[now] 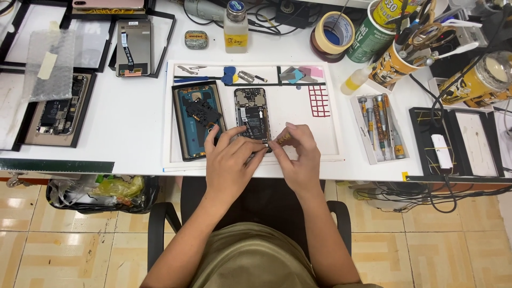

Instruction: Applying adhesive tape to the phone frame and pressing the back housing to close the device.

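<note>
Hands are meeting over the lower end of an opened black smartphone with its back cover off (252, 118), which is lying upright on a white work mat with a raised rim (325, 90) at the front of the white desk (138, 112). The left hand (230, 160) is pressing its fingertips onto the phone's bottom edge, steadying it. The right hand (300, 157) is pinching a small yellow-and-black patterned screwdriver (281, 139), its tip pointing at the phone's lower right corner; both hands are touching each other there.

Just beside the phone, to its left, a blue rear phone housing in a black frame (196, 120) is sitting on the same mat. Further back, a small clear bottle with a yellow label and dark cap (236, 26) is standing on the desk, and a roll of cream tape with a blue core (334, 33) is lying near a green cylindrical can with white lettering (369, 37). To the right, a white tray of yellow-handled screwdrivers (381, 128) is resting next to a small squeeze bottle with a yellow band (356, 80).
</note>
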